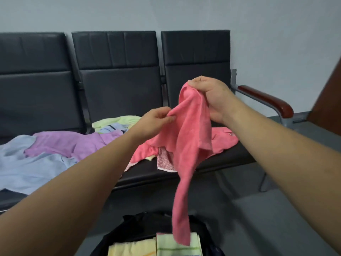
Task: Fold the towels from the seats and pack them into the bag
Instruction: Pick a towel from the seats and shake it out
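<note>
I hold a pink towel [186,145] up in front of the seats. My right hand [210,97] grips its top corner, and my left hand [156,121] pinches its left edge lower down. The towel hangs loose, its tail dangling over the open black bag [132,230] on the floor below. Inside the bag lie a folded yellow towel [132,249] and a folded pale green towel [166,246]. More towels lie unfolded on the seats: another pink one [223,139], a purple one [70,143], a light blue one [24,167], a light green one [118,121].
A row of three black seats [120,93] stands against a grey wall. A red-brown armrest [267,100] juts out at the right end. A patterned cloth [165,161] lies under the pink towels. Grey floor [267,218] spreads around the bag.
</note>
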